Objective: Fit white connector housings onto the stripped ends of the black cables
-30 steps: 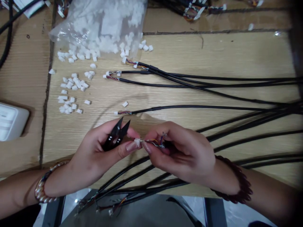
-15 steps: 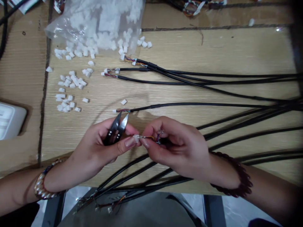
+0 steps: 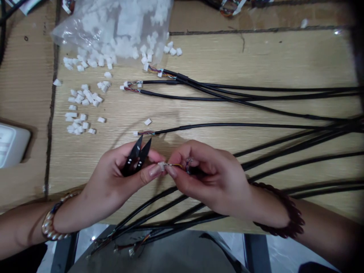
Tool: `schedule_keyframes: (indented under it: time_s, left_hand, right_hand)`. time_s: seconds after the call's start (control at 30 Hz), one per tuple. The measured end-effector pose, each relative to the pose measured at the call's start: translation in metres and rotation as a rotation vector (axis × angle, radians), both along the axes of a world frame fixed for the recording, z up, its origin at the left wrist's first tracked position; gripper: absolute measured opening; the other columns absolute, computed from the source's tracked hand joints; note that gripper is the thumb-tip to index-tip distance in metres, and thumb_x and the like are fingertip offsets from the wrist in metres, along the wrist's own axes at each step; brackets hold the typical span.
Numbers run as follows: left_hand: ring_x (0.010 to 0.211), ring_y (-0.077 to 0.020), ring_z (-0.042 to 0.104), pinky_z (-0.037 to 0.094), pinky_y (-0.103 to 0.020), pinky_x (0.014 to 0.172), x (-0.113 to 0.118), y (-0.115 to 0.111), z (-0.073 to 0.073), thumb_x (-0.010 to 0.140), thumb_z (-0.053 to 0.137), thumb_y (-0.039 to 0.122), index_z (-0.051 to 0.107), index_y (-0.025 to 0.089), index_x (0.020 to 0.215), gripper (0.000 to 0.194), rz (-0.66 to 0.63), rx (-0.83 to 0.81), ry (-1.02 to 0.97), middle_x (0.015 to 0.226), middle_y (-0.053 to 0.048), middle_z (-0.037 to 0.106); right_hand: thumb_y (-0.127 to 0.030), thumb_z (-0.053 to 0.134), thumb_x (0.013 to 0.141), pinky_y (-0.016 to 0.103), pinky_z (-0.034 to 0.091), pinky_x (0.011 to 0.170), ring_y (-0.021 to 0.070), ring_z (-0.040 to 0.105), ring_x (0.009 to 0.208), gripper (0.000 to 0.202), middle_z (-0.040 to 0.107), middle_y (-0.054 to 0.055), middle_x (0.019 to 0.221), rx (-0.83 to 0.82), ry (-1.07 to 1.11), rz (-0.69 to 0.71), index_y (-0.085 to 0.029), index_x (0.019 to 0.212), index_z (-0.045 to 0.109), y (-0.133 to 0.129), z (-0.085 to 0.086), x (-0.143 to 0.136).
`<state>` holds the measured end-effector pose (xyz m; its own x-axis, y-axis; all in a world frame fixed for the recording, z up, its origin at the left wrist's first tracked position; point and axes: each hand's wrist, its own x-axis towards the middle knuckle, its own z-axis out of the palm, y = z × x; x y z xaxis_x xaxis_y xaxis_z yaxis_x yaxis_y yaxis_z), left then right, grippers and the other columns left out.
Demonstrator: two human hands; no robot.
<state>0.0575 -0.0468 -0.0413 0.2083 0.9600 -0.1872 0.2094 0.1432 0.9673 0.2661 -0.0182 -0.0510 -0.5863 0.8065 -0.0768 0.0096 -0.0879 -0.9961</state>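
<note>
Between thumb and fingertip, my left hand (image 3: 125,170) pinches a small white connector (image 3: 162,165). Thread snips (image 3: 138,157) also rest in that hand, held by the curled fingers, with the two dark blades pointing up and apart. My right hand (image 3: 204,174) is closed on thin coloured wires (image 3: 176,165), its thumb and forefinger pinching them right beside the connector. The wires lead back into the right palm, where a black cable end is partly hidden by the fingers. Just beyond the snips lies a black cable (image 3: 222,124) with a white connector on its wires.
Several white connectors (image 3: 88,96) lie in loose piles at the left, below a clear plastic bag (image 3: 119,26) of more. Other black cables (image 3: 256,88) stretch rightward across the table (image 3: 270,60). Cables with bare wire ends (image 3: 133,246) hang over the near edge. A white device (image 3: 13,146) stands far left.
Both hands have shifted very slightly left, and the view has moved a little. The snips have turned a little, so their blades look darker. The grip on connector and wires is the same.
</note>
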Motion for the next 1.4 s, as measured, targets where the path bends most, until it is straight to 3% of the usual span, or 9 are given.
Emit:
schedule_keyframes:
  time_s: [0.1,0.3,0.57,0.77,0.93,1.13,1.4]
  left_hand:
    - [0.077,-0.0147,0.073,0.062,-0.025,0.065,-0.002,-0.004,0.002,0.092,0.078,0.027,0.072,0.028,0.099,0.009,0.02,0.132,0.12,0.087,0.003,0.076]
    - [0.089,-0.0158,0.074,0.063,-0.031,0.079,-0.006,-0.012,0.005,0.098,0.071,0.019,0.067,0.03,0.113,0.019,-0.038,0.325,0.221,0.099,0.003,0.078]
    - [0.085,-0.0123,0.074,0.063,-0.029,0.077,-0.006,-0.006,0.016,0.102,0.064,0.019,0.064,0.029,0.113,0.015,-0.134,0.415,0.254,0.092,0.006,0.077]
    - [0.083,-0.0115,0.075,0.063,-0.026,0.077,-0.009,-0.005,0.017,0.102,0.057,0.012,0.064,0.026,0.113,0.019,-0.161,0.43,0.27,0.093,0.006,0.077]
    - [0.086,-0.014,0.077,0.066,-0.024,0.077,-0.016,-0.005,0.011,0.097,0.061,0.008,0.065,0.023,0.114,0.023,-0.23,0.484,0.254,0.093,-0.001,0.079]
    - [0.091,-0.012,0.078,0.065,-0.019,0.079,-0.018,-0.007,0.008,0.095,0.066,0.008,0.067,0.022,0.118,0.027,-0.219,0.479,0.245,0.103,-0.001,0.08]
    - [0.081,-0.0124,0.079,0.064,-0.017,0.074,-0.017,-0.005,0.015,0.095,0.067,0.009,0.067,0.021,0.115,0.023,-0.241,0.446,0.275,0.097,-0.002,0.081]
  right_hand:
    - [-0.016,0.067,0.094,0.017,0.038,0.05,0.0049,0.047,0.058,0.01,0.053,-0.007,0.069,-0.065,0.074,-0.029,-0.019,0.091,0.058,0.001,0.001,-0.001]
    - [-0.017,0.067,0.097,0.019,0.054,0.068,0.008,0.065,0.073,0.009,0.069,-0.001,0.08,-0.26,0.168,0.015,-0.018,0.094,0.059,0.005,0.003,-0.003]
    - [-0.031,0.076,0.095,0.019,0.059,0.077,0.0087,0.073,0.082,0.017,0.074,-0.001,0.08,-0.403,0.257,0.084,-0.018,0.092,0.066,0.01,0.005,-0.005]
    - [-0.029,0.075,0.096,0.017,0.06,0.079,0.007,0.075,0.078,0.014,0.076,-0.003,0.078,-0.488,0.342,0.137,-0.018,0.091,0.068,0.013,0.006,-0.006]
    - [-0.028,0.077,0.095,0.018,0.06,0.08,0.0083,0.075,0.081,0.015,0.075,-0.003,0.077,-0.523,0.323,0.138,-0.018,0.091,0.066,0.013,0.007,-0.004]
    - [-0.022,0.074,0.097,0.012,0.057,0.079,0.004,0.073,0.081,0.01,0.076,-0.003,0.083,-0.551,0.339,0.144,-0.017,0.093,0.066,0.014,0.005,-0.004]
    - [-0.03,0.077,0.094,0.015,0.058,0.073,0.0057,0.071,0.073,0.017,0.074,-0.003,0.078,-0.519,0.279,0.136,-0.018,0.09,0.065,0.014,0.009,-0.005]
